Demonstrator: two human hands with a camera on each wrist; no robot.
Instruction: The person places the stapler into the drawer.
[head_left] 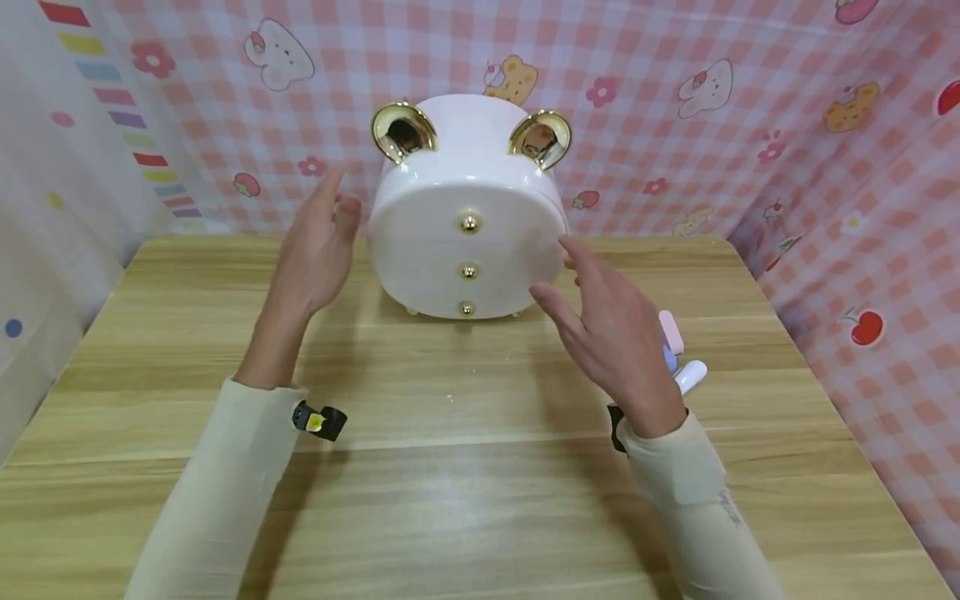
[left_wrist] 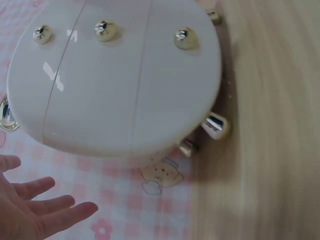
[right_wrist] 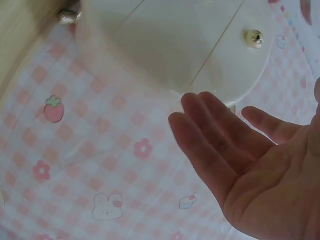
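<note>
Hands [head_left: 318, 250] flank the upright drawer box [head_left: 467, 242], knobs facing the person.

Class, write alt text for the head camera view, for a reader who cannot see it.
A white round box with two gold ears and three gold knobs stands on a wooden table. An open left hand and right hand flank it, before pink checked cloth.

Bright even light, soft shadows, blurred wrist views
</note>
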